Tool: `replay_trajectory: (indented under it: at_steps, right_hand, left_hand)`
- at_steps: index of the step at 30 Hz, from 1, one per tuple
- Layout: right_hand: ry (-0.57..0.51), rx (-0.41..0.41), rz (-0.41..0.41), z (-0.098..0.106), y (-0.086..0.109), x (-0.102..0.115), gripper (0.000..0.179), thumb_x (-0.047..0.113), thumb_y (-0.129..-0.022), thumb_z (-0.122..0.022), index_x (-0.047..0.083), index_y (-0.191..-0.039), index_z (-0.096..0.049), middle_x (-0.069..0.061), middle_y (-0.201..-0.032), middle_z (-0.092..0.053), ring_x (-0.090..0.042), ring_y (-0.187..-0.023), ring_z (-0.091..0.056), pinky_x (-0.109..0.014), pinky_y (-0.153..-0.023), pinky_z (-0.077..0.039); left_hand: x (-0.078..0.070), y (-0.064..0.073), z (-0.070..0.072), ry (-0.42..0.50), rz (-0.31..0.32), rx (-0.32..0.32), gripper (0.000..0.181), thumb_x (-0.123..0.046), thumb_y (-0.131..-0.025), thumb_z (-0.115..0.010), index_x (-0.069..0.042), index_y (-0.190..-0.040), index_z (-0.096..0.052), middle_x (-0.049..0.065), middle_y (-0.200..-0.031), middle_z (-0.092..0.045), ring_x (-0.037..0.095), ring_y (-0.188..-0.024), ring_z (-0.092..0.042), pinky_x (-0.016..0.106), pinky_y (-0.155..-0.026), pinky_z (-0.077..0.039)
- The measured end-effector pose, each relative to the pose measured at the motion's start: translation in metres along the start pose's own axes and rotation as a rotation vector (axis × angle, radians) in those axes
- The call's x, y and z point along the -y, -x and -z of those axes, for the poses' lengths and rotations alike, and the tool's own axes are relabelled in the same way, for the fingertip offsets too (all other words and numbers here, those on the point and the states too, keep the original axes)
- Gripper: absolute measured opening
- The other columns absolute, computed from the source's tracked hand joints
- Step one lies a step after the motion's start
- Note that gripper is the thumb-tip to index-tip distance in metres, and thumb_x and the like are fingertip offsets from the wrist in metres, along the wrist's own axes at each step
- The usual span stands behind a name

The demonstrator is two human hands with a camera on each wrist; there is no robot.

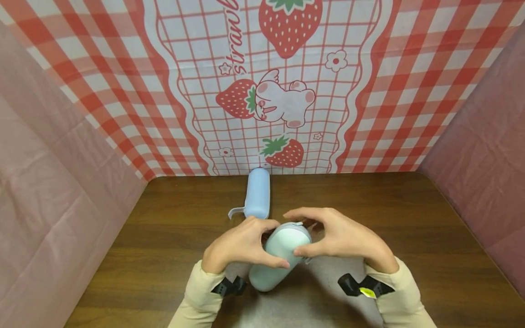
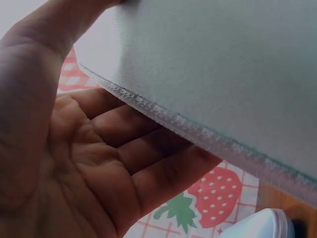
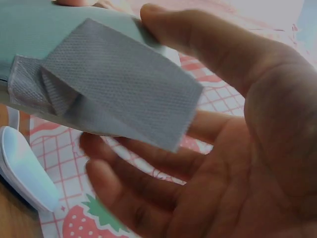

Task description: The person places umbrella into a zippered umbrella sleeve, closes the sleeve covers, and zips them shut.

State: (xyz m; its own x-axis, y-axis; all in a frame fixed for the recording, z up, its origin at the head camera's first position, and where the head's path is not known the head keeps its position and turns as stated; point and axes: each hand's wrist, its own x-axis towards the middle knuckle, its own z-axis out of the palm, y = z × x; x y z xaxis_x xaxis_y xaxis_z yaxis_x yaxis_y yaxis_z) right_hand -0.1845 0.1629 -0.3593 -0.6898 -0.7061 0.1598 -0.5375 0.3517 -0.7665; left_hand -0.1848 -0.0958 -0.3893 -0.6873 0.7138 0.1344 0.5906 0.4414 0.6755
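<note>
A mint-green zippered glasses case (image 1: 283,243) is tilted between both hands above the near part of the table. My left hand (image 1: 239,243) grips its left side, thumb over the top face and fingers beneath; in the left wrist view the zipper edge (image 2: 163,115) runs across those fingers. From the right, my right hand (image 1: 348,237) holds the upper end, thumb on the top face and fingers curled under. A grey fabric strap (image 3: 124,79) hangs off the case's end beside the right palm.
A light-blue case (image 1: 258,193) with a small strap (image 1: 235,211) lies at the back of the brown wooden table (image 1: 164,232). Behind it rises a strawberry-patterned cloth (image 1: 283,105). Pinkish fabric walls (image 1: 53,182) flank both sides.
</note>
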Motion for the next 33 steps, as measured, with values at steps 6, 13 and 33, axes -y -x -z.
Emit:
replay_trajectory:
  at_steps: [6,13,33]
  right_hand:
    - [0.006,-0.149,0.139,0.0027,0.0007,0.0027,0.041,0.012,-0.09,-0.08,0.013,-0.129,-0.069,-0.001,-0.121,-0.073,-0.013,-0.103,-0.07,-0.03,-0.086,-0.059]
    - [0.022,-0.233,0.249,0.0022,-0.0032,0.0002,0.022,0.003,-0.089,-0.078,0.018,-0.106,-0.08,0.006,-0.103,-0.076,-0.009,-0.092,-0.07,-0.025,-0.075,-0.058]
    - [0.232,-0.249,0.437,0.0047,-0.0036,-0.0031,0.028,-0.013,-0.083,-0.076,0.008,-0.101,-0.078,0.0,-0.097,-0.072,-0.011,-0.088,-0.069,-0.015,-0.075,-0.053]
  left_hand:
    - [0.0006,0.0,-0.0001,-0.035,0.002,-0.004,0.045,-0.042,-0.075,-0.09,-0.016,-0.103,-0.067,-0.012,-0.084,-0.066,0.001,-0.071,-0.063,0.017,-0.063,-0.051]
    - [0.0004,0.0013,0.0008,-0.029,0.033,0.013,0.052,-0.042,-0.075,-0.089,-0.015,-0.114,-0.069,-0.01,-0.093,-0.07,-0.002,-0.078,-0.065,0.018,-0.068,-0.054]
    - [-0.0004,-0.0001,-0.0003,-0.006,0.088,0.036,0.06,-0.039,-0.077,-0.087,-0.014,-0.128,-0.067,-0.006,-0.102,-0.073,-0.001,-0.082,-0.066,0.019,-0.071,-0.056]
